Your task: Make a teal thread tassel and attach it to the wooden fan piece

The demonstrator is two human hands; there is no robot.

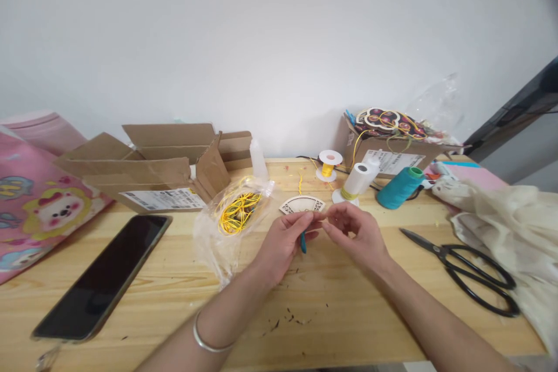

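Observation:
My left hand is closed, thumb against fingers, on the lower part of a pale wooden fan-shaped ornament with cut-out lattice corners. A short yellow cord rises from the ornament's top edge. Below the left fingers hangs a small teal tassel, partly covered by the hand. My right hand is close beside it on the right, thumb and fingertips drawn together in a pinch. Whatever lies between those right fingertips is too small to make out.
A clear bag holds yellow cords. Behind stand cardboard boxes, a yellow-cord spool, a white spool and a teal thread cone. Black scissors lie right near cream cloth; a phone lies left.

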